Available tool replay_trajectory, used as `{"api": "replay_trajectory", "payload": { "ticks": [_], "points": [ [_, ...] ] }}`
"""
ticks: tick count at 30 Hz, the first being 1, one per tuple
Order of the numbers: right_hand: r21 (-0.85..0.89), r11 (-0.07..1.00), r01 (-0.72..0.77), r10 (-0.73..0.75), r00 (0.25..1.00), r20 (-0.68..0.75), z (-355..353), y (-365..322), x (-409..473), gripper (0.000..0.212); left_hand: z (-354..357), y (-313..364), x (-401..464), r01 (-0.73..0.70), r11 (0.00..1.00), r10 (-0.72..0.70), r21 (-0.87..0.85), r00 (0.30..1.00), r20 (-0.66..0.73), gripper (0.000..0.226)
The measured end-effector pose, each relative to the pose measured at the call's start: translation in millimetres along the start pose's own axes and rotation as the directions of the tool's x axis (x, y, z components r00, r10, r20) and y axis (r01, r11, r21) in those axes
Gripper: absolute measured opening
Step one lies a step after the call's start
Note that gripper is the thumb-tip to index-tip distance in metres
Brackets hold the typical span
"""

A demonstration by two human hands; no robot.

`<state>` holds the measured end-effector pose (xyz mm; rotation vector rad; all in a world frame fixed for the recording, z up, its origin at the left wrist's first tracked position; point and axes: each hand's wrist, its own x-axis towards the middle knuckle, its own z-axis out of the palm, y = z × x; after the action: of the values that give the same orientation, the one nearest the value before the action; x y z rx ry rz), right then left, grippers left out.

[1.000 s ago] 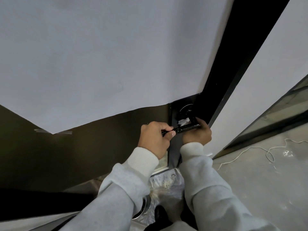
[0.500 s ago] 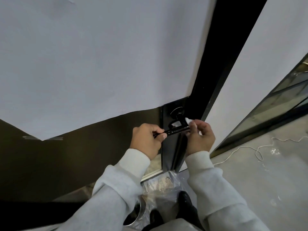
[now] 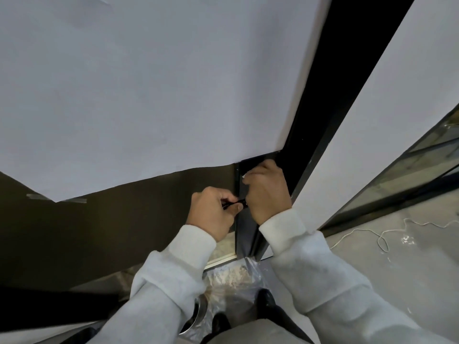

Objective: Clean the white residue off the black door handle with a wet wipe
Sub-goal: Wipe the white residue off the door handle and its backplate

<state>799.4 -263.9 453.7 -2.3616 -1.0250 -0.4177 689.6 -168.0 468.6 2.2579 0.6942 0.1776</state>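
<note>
left hand: grip grasping door handle | right hand: grip clenched on wet wipe

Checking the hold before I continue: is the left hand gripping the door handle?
Yes, the left hand is closed around the free end of the black door handle.

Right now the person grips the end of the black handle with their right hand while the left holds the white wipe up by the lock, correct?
Swapped. In the head view the left hand grips the black handle; the right hand holds the white wipe.
</note>
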Motion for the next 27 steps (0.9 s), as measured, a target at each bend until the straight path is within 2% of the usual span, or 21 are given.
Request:
{"api": "replay_trajectory", "payload": {
  "ticks": [2,4,8,11,13,17,19,23,24,27],
  "points": [
    [-0.189,0.982,-0.022,0.058,0.981,0.186,-10,-18,6,0.014,0,0,-2,-0.013,1.0,0.013,-0.01,1.0,0.004,0.006],
    [-0.292,0.955,-0.042,0.132,0.947,0.294,-21,-33,15,0.013,-1,2,-2,-0.014,1.0,0.015,-0.022,1.0,0.014,0.01],
    [-0.216,0.975,-0.054,0.136,0.912,0.388,-23,-29,19,0.01,-3,4,-4,-0.016,0.999,0.016,-0.035,1.0,0.012,0.013],
    [0.043,0.999,-0.016,0.001,0.947,0.32,-14,-17,11,0.022,-2,6,-7,-0.024,0.998,0.024,-0.051,1.0,-0.016,0.013],
    [0.195,0.979,0.059,-0.09,0.984,0.152,-14,-11,10,0.015,-1,7,-8,-0.006,0.998,0.004,-0.056,1.0,-0.029,0.008],
    [0.299,0.943,0.148,-0.119,0.986,-0.113,-26,-4,9,0.011,2,2,-8,0.025,0.998,-0.027,-0.052,0.999,-0.038,0.005],
    [0.306,0.943,0.131,-0.071,0.977,-0.2,-33,8,0,0.011,4,0,-8,0.035,0.998,-0.039,-0.055,0.997,-0.072,0.003],
    [0.423,0.893,-0.158,0.239,0.96,-0.148,-40,42,-26,0.016,7,1,-10,0.057,0.997,-0.062,-0.044,0.992,-0.111,0.006],
    [0.397,0.903,-0.167,0.239,0.961,-0.14,-41,46,-29,0.018,8,0,-10,0.054,0.997,-0.059,-0.046,0.991,-0.116,0.007],
    [0.248,0.968,-0.04,0.069,0.992,-0.106,-36,46,-24,0.019,9,2,-10,0.067,0.997,-0.07,-0.03,0.99,-0.126,0.006]
  ]
}}
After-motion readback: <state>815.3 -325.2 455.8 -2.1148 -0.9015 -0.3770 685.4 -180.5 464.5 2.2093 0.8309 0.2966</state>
